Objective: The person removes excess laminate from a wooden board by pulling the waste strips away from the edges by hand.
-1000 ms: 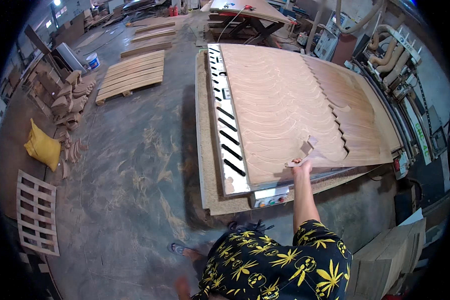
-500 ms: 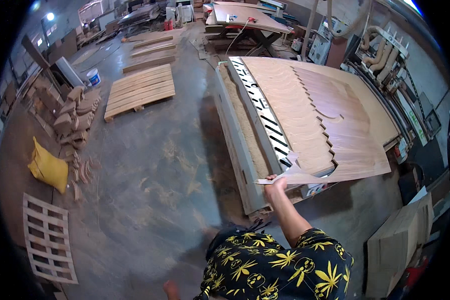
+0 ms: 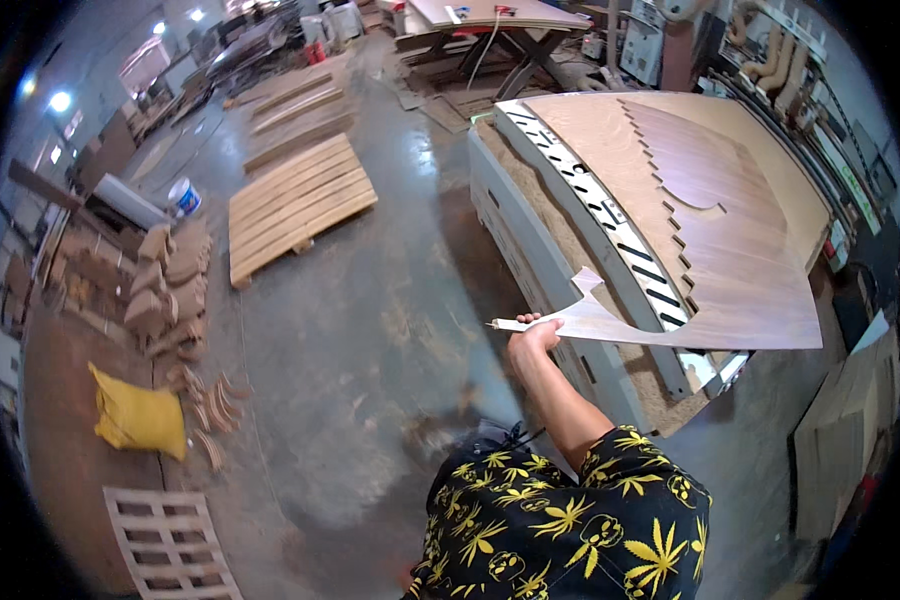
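My right hand (image 3: pixel 535 336) is closed around the narrow, pointed end of a thin, brown wood-faced sheet (image 3: pixel 745 225). The sheet has a stepped, sawtooth left edge, a curved notch in it and a deep curved cut near my hand. Its narrow end reaches out over the grey side of a long machine bed (image 3: pixel 560 285), while the broad part lies over a paler wooden sheet (image 3: pixel 600 130) on the bed. My left hand (image 3: pixel 407 577) barely shows at the lower edge, dim and blurred, its fingers not readable.
A slotted white strip (image 3: pixel 610 215) and a sawdust-filled channel (image 3: pixel 570 215) run along the bed. To the left are a wooden pallet (image 3: pixel 305 205), a yellow sack (image 3: pixel 140 415), stacked curved wood pieces (image 3: pixel 175 280) and a white bucket (image 3: pixel 184 196). A lift table (image 3: pixel 500 20) stands beyond; stacked boards (image 3: pixel 845 440) stand right.
My right hand has drawn the sheet toward the left, so its narrow end now sticks out past the bed's side. The view has turned, and the sheet has slid over the paler one.
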